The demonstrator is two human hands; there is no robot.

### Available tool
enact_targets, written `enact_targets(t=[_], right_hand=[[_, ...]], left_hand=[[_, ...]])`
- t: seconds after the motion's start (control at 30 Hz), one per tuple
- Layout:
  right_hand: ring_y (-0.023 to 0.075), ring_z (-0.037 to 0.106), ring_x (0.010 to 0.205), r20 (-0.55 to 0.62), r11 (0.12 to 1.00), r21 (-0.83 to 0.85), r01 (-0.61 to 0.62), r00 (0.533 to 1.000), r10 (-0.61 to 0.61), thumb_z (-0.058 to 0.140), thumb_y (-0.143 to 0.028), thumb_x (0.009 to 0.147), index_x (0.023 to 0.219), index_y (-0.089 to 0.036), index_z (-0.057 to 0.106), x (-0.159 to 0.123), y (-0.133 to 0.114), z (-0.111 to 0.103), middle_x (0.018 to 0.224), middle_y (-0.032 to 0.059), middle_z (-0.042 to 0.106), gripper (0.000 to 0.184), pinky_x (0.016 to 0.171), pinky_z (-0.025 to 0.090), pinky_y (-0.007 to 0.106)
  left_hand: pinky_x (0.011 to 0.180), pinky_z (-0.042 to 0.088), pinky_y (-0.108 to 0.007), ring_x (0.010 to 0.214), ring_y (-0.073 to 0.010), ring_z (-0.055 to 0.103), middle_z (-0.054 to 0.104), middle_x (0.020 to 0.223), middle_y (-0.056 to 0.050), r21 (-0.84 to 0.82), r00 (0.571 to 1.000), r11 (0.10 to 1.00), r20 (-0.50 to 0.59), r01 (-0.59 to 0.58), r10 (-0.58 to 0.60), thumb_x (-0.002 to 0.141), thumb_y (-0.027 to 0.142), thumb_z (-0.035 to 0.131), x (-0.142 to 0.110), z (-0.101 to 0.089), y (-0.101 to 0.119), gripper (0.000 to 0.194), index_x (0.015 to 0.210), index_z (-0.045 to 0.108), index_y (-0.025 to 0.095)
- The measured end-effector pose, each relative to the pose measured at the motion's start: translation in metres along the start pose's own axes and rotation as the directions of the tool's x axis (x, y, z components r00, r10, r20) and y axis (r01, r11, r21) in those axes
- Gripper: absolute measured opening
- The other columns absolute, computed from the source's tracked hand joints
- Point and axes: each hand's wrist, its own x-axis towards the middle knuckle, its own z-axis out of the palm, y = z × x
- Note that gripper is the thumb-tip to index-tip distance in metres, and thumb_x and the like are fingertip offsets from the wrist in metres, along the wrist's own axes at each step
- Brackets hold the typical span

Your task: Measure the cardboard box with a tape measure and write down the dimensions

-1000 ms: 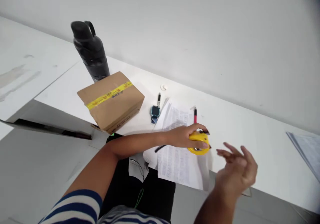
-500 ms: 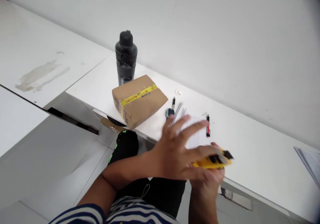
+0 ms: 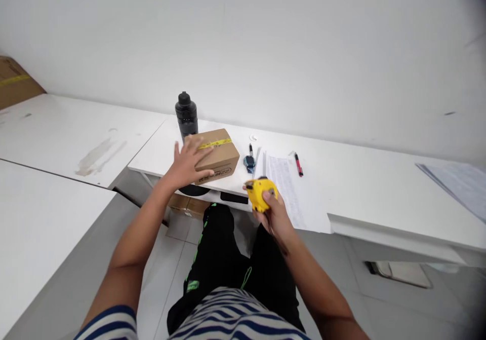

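My left hand (image 3: 190,161) has its fingers spread at the left side of a cardboard box (image 3: 222,152) with yellow tape across its top; the fingers overlap the box, and contact seems likely but is not fully visible. In my right hand (image 3: 276,216) is a yellow tape measure (image 3: 261,193), gripped with the thumb on its side, over the table's front edge. No drawn-out blade is visible. Just beyond the tape measure lie printed sheets of paper (image 3: 292,193), partly overhanging that edge.
A black bottle (image 3: 186,116) stands behind the box. A dark watch (image 3: 249,162), a black pen (image 3: 251,150) and a red pen (image 3: 298,164) lie near the papers. More sheets (image 3: 457,185) rest at the right. Another carton (image 3: 17,84) sits far left.
My left hand has moved away from the tape measure, leftward to the box. My right hand has brought the tape measure left, toward the box. The view has shifted too.
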Motion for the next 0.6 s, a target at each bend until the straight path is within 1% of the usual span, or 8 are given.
enact_targets(t=[0.07,0.1,0.17,0.27,0.33,0.4,0.53,0.6], right_hand=[[0.0084,0.05,0.046,0.046,0.992,-0.101,0.076,0.996,-0.072,0.077,-0.052,0.074,0.111,-0.029,0.049,0.022,-0.01,0.011,0.082,-0.0042,0.061,0.052,0.036,0.039,0.021],[0.0106,0.055,0.052,0.078,0.975,-0.173,0.139,0.989,-0.127,0.079,-0.052,0.072,0.113,-0.03,0.047,0.034,-0.015,0.016,0.087,-0.0035,0.062,0.056,0.04,0.044,0.023],[0.0169,0.064,0.071,0.19,0.879,-0.354,0.32,0.945,-0.268,0.083,-0.051,0.068,0.116,-0.031,0.047,0.053,-0.027,0.026,0.1,0.0006,0.063,0.063,0.055,0.055,0.031],[0.0273,0.065,0.105,0.44,0.585,-0.546,0.6,0.8,-0.409,0.083,-0.053,0.066,0.118,-0.03,0.053,0.074,-0.051,0.039,0.12,0.0087,0.063,0.064,0.087,0.056,0.044],[0.0304,0.061,0.116,0.597,0.422,-0.567,0.708,0.706,-0.381,0.079,-0.055,0.071,0.122,-0.03,0.056,0.086,-0.071,0.045,0.127,0.0106,0.063,0.061,0.097,0.051,0.048],[0.0299,0.061,0.117,0.704,0.334,-0.572,0.749,0.658,-0.269,0.074,-0.053,0.077,0.126,-0.03,0.058,0.101,-0.092,0.045,0.13,0.0102,0.064,0.056,0.097,0.051,0.048],[0.0253,0.064,0.105,0.697,0.244,-0.676,0.695,0.711,-0.094,0.068,-0.046,0.083,0.128,-0.028,0.06,0.148,-0.128,0.024,0.127,0.0076,0.067,0.049,0.086,0.052,0.041],[0.0234,0.065,0.099,0.634,0.198,-0.75,0.632,0.771,-0.061,0.069,-0.044,0.081,0.123,-0.027,0.064,0.176,-0.137,0.01,0.12,0.0061,0.07,0.045,0.084,0.051,0.039]], left_hand=[[0.113,0.032,-0.052,0.136,-0.0345,0.045,0.057,0.14,-0.013,-0.158,0.98,0.984,-0.165,0.08,-0.107,0.091,0.062,0.048,-0.007,-0.007,0.013,0.055,0.127,0.062,0.023],[0.106,0.041,-0.047,0.122,-0.0311,0.056,0.066,0.124,-0.014,-0.285,0.971,0.952,-0.172,0.112,-0.166,0.094,0.064,0.039,-0.011,-0.01,0.022,0.055,0.116,0.065,0.02],[0.085,0.05,-0.037,0.089,-0.0231,0.066,0.07,0.092,-0.011,-0.546,0.98,0.822,-0.012,0.159,-0.198,0.096,0.067,0.026,-0.018,-0.015,0.04,0.063,0.093,0.065,0.018],[0.06,0.045,-0.026,0.058,-0.013,0.054,0.057,0.064,-0.002,-0.746,0.97,0.621,0.211,0.24,-0.121,0.088,0.072,0.045,-0.021,-0.021,0.054,0.056,0.072,0.054,0.018],[0.052,0.036,-0.023,0.05,-0.0086,0.042,0.046,0.056,0.003,-0.809,0.963,0.522,0.232,0.27,-0.138,0.083,0.066,0.06,-0.018,-0.025,0.05,0.052,0.065,0.047,0.019],[0.047,0.028,-0.022,0.047,-0.0065,0.032,0.037,0.053,0.006,-0.868,0.957,0.411,0.216,0.278,-0.192,0.08,0.056,0.067,-0.014,-0.028,0.036,0.047,0.062,0.044,0.019],[0.044,0.023,-0.021,0.044,-0.0055,0.025,0.03,0.051,0.007,-0.922,0.902,0.312,0.079,0.228,-0.425,0.078,0.041,0.067,-0.006,-0.025,-0.012,0.039,0.06,0.039,0.02],[0.042,0.021,-0.021,0.043,-0.0055,0.023,0.027,0.049,0.008,-0.894,0.865,0.323,0.125,0.31,-0.486,0.079,0.04,0.064,-0.003,-0.018,-0.037,0.04,0.059,0.037,0.02]])
